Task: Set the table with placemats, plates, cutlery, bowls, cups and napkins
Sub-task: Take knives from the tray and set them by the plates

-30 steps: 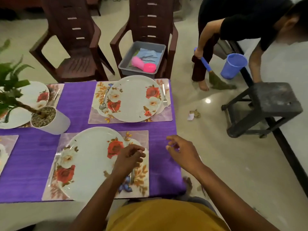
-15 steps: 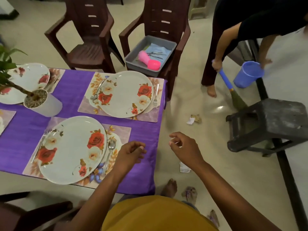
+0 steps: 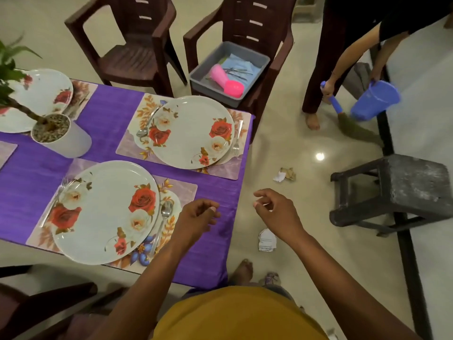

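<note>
Nearest setting: floral plate centred on its placemat, fork on the far side, spoon on the side toward the hands. Reads as one complete plate-and-cutlery place. Second setting beyond it, plate on mat, spoon and fork flanking. A third plate sits at the far left behind a potted plant. All on the purple tablecloth.

Left hand hovers over the cloth just beside the spoon, fingers loosely curled, empty. Right hand hangs off the table edge over the floor, also loosely curled, empty.

Grey tub on the chair holds a pink cup, cutlery and blue cloth; likely the supply for the remaining bowls, cups and napkins.

No readable writing or brands.
</note>
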Available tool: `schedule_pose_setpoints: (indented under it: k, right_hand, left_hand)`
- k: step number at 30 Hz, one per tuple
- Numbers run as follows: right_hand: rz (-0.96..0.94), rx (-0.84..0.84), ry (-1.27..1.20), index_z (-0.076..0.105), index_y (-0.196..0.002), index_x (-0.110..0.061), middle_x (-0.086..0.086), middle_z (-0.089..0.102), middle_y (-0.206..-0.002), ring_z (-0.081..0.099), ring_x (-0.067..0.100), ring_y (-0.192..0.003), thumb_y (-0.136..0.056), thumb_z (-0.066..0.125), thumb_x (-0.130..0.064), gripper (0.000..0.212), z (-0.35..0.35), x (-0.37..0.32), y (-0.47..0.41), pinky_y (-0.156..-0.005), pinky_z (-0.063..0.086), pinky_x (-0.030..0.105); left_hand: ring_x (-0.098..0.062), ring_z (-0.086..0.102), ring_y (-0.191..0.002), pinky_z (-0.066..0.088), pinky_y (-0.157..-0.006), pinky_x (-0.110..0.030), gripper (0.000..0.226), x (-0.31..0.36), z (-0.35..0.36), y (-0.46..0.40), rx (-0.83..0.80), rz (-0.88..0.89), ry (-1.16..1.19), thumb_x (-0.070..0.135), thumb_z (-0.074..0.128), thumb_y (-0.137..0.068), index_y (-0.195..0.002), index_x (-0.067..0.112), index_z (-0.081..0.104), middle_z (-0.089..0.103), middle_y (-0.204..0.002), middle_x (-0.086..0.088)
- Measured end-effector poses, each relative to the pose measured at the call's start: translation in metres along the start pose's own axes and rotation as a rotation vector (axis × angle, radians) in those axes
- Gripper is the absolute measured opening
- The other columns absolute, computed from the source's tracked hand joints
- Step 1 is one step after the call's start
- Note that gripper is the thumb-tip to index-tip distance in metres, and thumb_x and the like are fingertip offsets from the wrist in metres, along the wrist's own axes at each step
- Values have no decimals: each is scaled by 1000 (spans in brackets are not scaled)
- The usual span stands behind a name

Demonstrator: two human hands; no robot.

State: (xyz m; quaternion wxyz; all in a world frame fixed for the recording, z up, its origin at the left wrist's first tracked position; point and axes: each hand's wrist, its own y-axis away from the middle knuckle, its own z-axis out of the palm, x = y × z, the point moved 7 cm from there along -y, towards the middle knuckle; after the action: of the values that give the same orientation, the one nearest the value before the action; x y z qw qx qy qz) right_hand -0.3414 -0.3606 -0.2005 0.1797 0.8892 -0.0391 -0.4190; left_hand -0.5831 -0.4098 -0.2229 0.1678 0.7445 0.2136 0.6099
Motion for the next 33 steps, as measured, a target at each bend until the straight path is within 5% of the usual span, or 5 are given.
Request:
schedule_pose_setpoints:
  k: [11,23,33]
  right_hand:
    - [-22,31,0,70,-118,-31,-19,67,-90,65,1,-87,-99,67,-33,20,-1,-21,-26,-77,51,23]
    - [-172,-248,132,70,-116,-28,-20,63,-90,63,0,-83,-99,65,-30,18,-19,-16,-124,-71,47,19]
    - [-255,-353,129,70,-113,-28,-18,66,-90,65,2,-83,-98,67,-30,16,-65,-22,-178,-76,56,26]
  left_hand:
    - [-17,75,-83,60,-74,-32,14,3,-10,-9,-14,12,15,17,59,-104,-106,20,73,79,-93,2]
    - [-9,73,-77,57,-69,-22,16,25,46,-42,225,-147,165,13,59,-105,-103,20,74,80,-94,0]
    - [-12,74,-78,60,-72,-24,15,84,79,-76,370,-109,243,13,60,-104,-104,15,74,80,-88,0]
